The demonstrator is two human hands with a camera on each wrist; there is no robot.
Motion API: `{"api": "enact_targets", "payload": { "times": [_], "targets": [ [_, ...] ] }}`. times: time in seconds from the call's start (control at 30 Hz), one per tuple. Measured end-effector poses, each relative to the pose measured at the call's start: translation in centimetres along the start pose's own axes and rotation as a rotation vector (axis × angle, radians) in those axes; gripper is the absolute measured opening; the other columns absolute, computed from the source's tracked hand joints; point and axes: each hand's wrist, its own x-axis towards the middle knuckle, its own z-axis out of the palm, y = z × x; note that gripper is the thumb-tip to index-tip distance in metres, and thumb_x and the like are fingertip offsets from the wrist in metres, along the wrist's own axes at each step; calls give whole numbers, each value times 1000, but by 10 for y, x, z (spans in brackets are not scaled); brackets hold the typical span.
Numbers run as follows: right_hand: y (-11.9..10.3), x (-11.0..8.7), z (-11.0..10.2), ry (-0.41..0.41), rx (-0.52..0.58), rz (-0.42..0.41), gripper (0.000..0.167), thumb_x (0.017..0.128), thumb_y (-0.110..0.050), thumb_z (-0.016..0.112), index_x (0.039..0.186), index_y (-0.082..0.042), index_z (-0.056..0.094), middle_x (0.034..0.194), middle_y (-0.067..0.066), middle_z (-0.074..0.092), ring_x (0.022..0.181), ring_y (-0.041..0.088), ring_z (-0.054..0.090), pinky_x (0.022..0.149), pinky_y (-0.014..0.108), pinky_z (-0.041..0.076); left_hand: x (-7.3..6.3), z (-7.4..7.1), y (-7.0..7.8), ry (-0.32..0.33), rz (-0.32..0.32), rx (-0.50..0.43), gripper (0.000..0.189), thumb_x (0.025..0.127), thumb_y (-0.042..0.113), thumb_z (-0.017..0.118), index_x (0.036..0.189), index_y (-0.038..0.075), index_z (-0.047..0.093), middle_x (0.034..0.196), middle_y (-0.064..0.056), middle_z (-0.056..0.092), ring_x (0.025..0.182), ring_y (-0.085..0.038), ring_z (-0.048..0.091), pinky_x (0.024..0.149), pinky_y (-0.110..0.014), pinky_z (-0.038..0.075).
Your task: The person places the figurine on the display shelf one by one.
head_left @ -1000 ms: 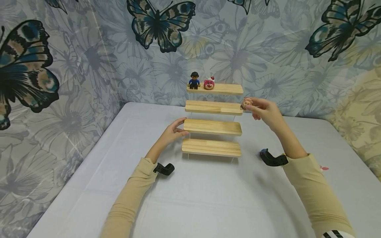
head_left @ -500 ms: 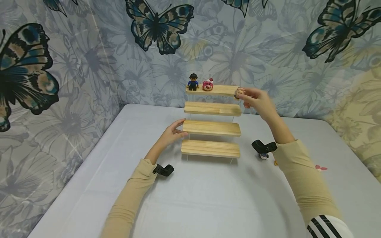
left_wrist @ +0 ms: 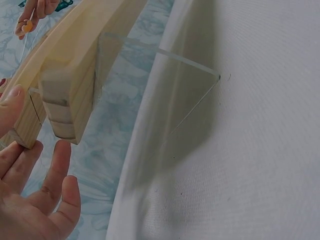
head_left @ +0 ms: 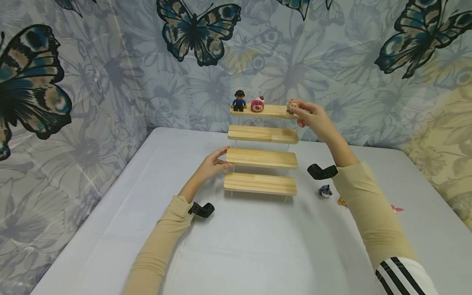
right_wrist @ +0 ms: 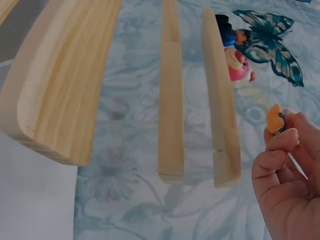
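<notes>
Worktop, right side: pink piece, orange figure partly hidden by the right sleeve, blue-grey figure; these 3 apparently left to shelve. Left hand next, thumb and fingers bent about the left end of the 2nd-lowest shelf, seemingly steadying it. Farther back, right hand pinches a tan figure at the right end of the top shelf; not yet released, contact with wood unclear. On that shelf 2 look done: pink bear head, dark-haired doll at left end.
</notes>
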Motion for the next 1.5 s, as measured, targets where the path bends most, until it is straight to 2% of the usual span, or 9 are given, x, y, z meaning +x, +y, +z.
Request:
{"api": "enact_targets", "payload": {
  "times": [0.2, 0.33, 0.57, 0.7, 0.87, 1.0, 1.17, 1.33, 1.5],
  "targets": [
    [-4, 7, 2, 4, -100, 9, 51, 90, -34, 52, 132, -5, 45, 93, 7, 54, 59, 12, 47, 56, 25, 41, 0, -2, -1, -2, 11, -14, 66, 86, 11, 62, 141, 4, 26, 141, -13, 27, 99, -27, 54, 81, -37, 45],
    [-3, 11, 5, 10, -90, 23, 51, 91, -34, 51, 130, -2, 45, 102, 5, 52, 59, 12, 46, 54, 23, 39, 0, -1, 0, 2, 8, -14, 66, 85, 11, 63, 141, 6, 27, 141, -12, 28, 98, -27, 54, 81, -36, 46],
    [-4, 19, 11, 43, -134, 23, 52, 92, -33, 49, 133, -3, 40, 104, 8, 49, 57, 9, 46, 53, 21, 39, 1, -3, 0, 2, 4, -17, 67, 85, 11, 63, 141, 6, 27, 141, -11, 29, 98, -27, 54, 82, -39, 45],
    [-7, 20, 13, 51, -122, 23, 53, 92, -29, 49, 135, -2, 34, 107, 11, 47, 56, 13, 47, 51, 21, 40, 2, -2, 0, -5, 5, -19, 67, 85, 11, 63, 141, 7, 27, 141, -11, 28, 98, -27, 54, 81, -39, 45],
    [-12, 23, 15, 46, -160, 23, 51, 92, -29, 49, 135, -5, 34, 115, 15, 47, 57, 16, 49, 51, 22, 41, 2, -2, -1, -9, 4, -25, 66, 85, 12, 63, 141, 8, 27, 142, -12, 27, 99, -26, 54, 83, -42, 44],
    [-14, 27, 19, 52, -160, 23, 44, 92, -25, 50, 127, -3, 34, 110, 14, 47, 55, 11, 48, 50, 22, 41, 1, -2, -2, -9, -1, -35, 67, 85, 11, 63, 141, 7, 27, 142, -12, 26, 98, -27, 54, 84, -45, 43],
    [-13, 32, 26, 67, -151, 11, 31, 92, -17, 51, 113, 2, 38, 101, 16, 51, 53, 8, 47, 48, 20, 40, 1, -2, -3, -7, 2, -23, 66, 86, 11, 63, 141, 7, 27, 142, -12, 26, 98, -27, 54, 82, -43, 44],
    [-12, 35, 33, 95, -174, 34, 31, 92, -15, 52, 113, 4, 41, 104, 20, 52, 52, 5, 48, 47, 17, 40, 1, -1, -2, -6, 4, -28, 66, 85, 11, 63, 141, 8, 28, 142, -12, 27, 98, -27, 54, 83, -44, 44],
    [-11, 36, 38, 130, -227, 83, 35, 91, -19, 53, 116, 4, 42, 106, 19, 53, 55, 6, 49, 50, 19, 42, 1, -1, -1, -5, 0, -24, 65, 85, 11, 63, 141, 9, 28, 142, -11, 27, 97, -25, 55, 82, -40, 45]
  ]
}}
